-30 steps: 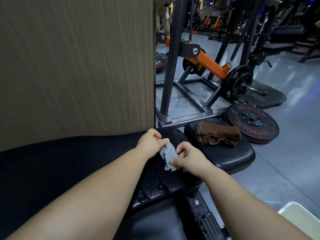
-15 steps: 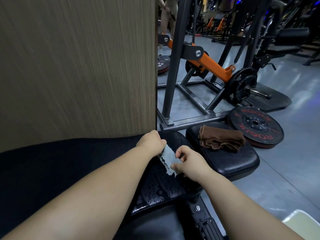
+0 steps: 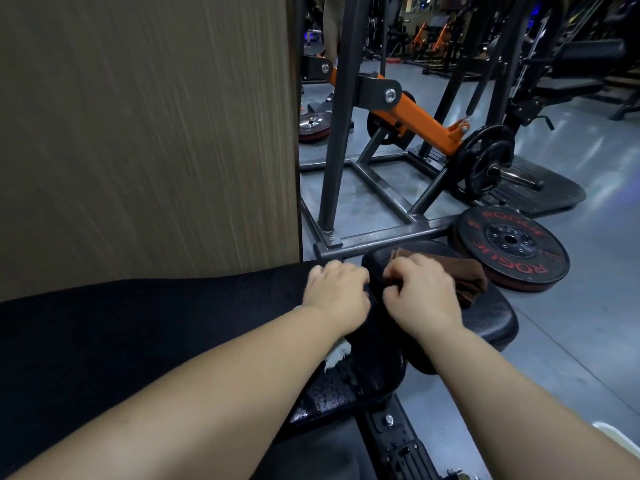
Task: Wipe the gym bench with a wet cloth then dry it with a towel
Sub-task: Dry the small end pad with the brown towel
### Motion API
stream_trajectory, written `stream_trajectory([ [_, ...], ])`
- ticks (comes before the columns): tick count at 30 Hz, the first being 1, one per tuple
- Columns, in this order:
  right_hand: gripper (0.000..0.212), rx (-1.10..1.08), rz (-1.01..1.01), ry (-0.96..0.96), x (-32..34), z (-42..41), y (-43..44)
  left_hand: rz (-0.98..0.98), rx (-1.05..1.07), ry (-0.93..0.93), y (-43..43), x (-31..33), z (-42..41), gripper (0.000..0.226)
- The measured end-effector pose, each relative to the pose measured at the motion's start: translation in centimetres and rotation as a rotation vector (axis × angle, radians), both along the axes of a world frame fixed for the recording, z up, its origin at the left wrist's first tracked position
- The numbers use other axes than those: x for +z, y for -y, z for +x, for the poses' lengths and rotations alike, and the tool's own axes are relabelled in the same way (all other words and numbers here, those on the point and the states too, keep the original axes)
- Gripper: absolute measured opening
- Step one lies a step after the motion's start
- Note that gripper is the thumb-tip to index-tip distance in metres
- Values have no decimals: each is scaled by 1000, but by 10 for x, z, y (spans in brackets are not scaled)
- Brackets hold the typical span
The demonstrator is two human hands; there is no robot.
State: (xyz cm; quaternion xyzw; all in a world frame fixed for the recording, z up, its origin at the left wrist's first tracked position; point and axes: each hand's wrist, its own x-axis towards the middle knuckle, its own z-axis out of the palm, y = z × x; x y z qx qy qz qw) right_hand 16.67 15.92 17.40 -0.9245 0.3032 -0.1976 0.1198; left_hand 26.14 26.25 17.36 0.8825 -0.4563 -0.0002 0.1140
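The black gym bench point(image 3: 145, 327) runs across the lower view, its near end wet with droplets. The white wet cloth point(image 3: 337, 355) lies on the pad, partly hidden under my left forearm. A folded brown towel point(image 3: 471, 278) sits on the smaller black seat pad point(image 3: 491, 320). My right hand point(image 3: 422, 292) has its fingers curled on the towel's near edge. My left hand point(image 3: 336, 292) hovers at the end of the long pad, fingers loosely curled and blurred, with nothing seen in it.
A wood-grain panel point(image 3: 145, 133) stands close behind the bench at left. A steel machine frame point(image 3: 381, 233) with an orange arm point(image 3: 415, 116) is just past the pads. A black weight plate point(image 3: 509, 247) leans by the seat pad. Grey floor lies to the right.
Both hands let go of the white cloth, which now lies on the pad under my left forearm. They moved forward, and my right hand reached the brown towel.
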Motion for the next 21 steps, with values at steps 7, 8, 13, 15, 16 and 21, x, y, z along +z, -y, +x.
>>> stream_trajectory([
  [7,61,9,13,-403,5,2,63,397,-107,-101,6,-34,3,62],
  [8,69,42,20,-472,8,1,70,415,-110,-103,7,-36,3,62],
  [13,70,92,-34,-511,10,5,89,437,-104,-103,11,-34,4,61],
  [15,59,87,-79,-418,5,2,85,443,-96,-108,10,-36,3,62],
  [16,56,107,-104,-388,2,-4,82,450,-91,-110,10,-37,2,62],
  [21,47,296,-79,-230,-18,-58,76,433,-99,-65,13,-28,4,65],
])
